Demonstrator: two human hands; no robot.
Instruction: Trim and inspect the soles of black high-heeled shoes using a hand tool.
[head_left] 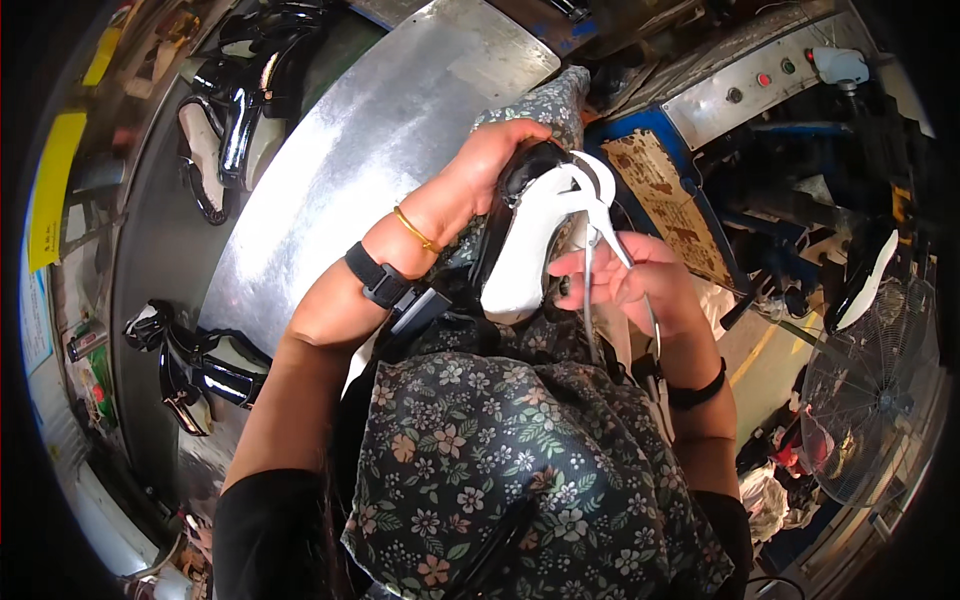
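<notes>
In front of my chest, my left hand (490, 165) is wrapped round the toe end of a black shoe (490, 245), whose long white sole face (520, 265) is turned up toward me. A narrow white strip (597, 180) loops round the shoe's far end, and its two loose lengths hang down on the right. My right hand (635, 280) is beside the shoe with palm up and fingers curled at these lengths; the strip runs through them, though the exact grip is partly hidden. Below the shoe lies my dark floral apron (480, 460).
A shiny metal table (330, 150) curves across the left. Beyond it, glossy black shoes (235, 120) stand on a dark surface, with more black shoes (200, 370) nearer. At right are a control panel (760, 80) with buttons, a worn blue-framed board (665, 195) and a caged fan (880, 400).
</notes>
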